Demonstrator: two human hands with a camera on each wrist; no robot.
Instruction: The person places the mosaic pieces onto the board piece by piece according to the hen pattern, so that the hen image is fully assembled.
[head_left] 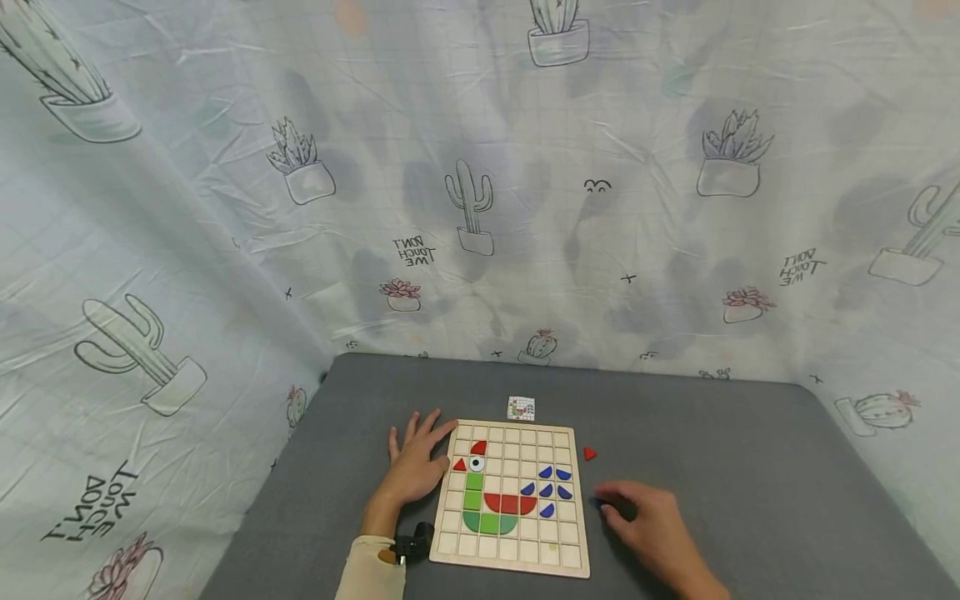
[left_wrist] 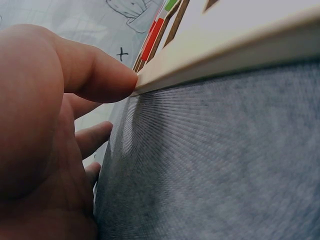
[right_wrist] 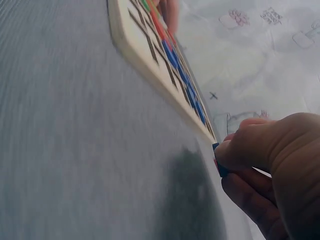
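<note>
A wooden grid board (head_left: pixel 510 569) lies on the grey table, bearing green squares (head_left: pixel 474 482), red pieces (head_left: pixel 509 504), an eye piece (head_left: pixel 476 463) and several blue rounded pieces (head_left: pixel 546 510). My left hand (head_left: pixel 414 468) rests at the board's left edge with fingers spread. Its thumb (left_wrist: pixel 107 75) touches the side of the board in the left wrist view. Just right of the board, my right hand (head_left: pixel 651 521) pinches a small blue piece (right_wrist: pixel 220 161) between thumb and fingers, above the table. The piece's exact shape is mostly hidden by the fingers.
A small picture card (head_left: pixel 521 408) with a coloured grid pattern lies beyond the board's far edge. One loose red triangle (head_left: pixel 590 454) sits by the board's right side. Behind the table (head_left: pixel 720 450) hangs a cactus-printed curtain (head_left: pixel 517 208).
</note>
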